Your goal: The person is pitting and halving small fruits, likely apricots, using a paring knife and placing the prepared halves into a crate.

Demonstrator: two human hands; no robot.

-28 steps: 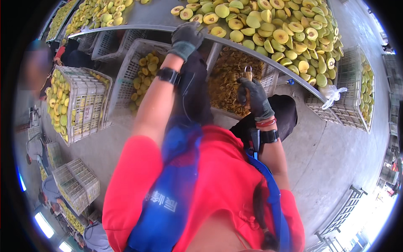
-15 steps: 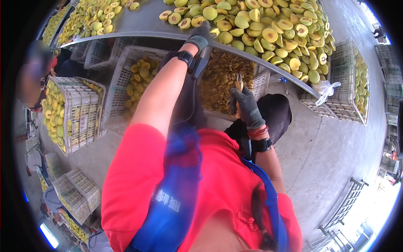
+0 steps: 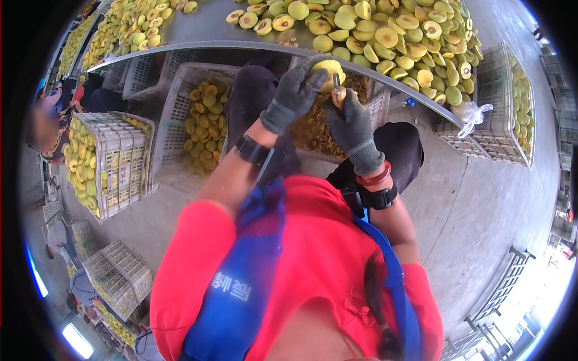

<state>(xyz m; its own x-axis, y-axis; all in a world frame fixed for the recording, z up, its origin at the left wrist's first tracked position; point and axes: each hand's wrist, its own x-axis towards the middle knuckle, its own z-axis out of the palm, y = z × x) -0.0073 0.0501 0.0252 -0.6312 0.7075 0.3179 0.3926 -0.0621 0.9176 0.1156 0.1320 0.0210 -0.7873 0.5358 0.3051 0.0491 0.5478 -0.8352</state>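
Observation:
In dark work gloves, both my hands meet just below the metal table's edge. My left hand (image 3: 294, 93) is closed around a yellow-green, peach-like fruit half (image 3: 329, 67). A short tool with a wooden handle and narrow metal tip (image 3: 339, 96) is gripped in my right hand (image 3: 349, 125). Its tip is up against the fruit half. Under my hands stands a crate of brown pit scraps (image 3: 314, 129), partly covered by them. On the table ahead lies a large heap of fruit halves (image 3: 385, 45), many with brown centres showing.
The metal table (image 3: 198, 27) crosses the top of the view, with a second fruit pile (image 3: 129, 30) at left. A crate of yellow halves (image 3: 161, 144) stands left of my legs. Filled crates stand farther left (image 3: 123, 171) and right (image 3: 490, 141). A person (image 3: 51, 123) is at far left.
My left hand has come back from the table edge with a fruit half. My right hand has risen, bringing the tool up to it.

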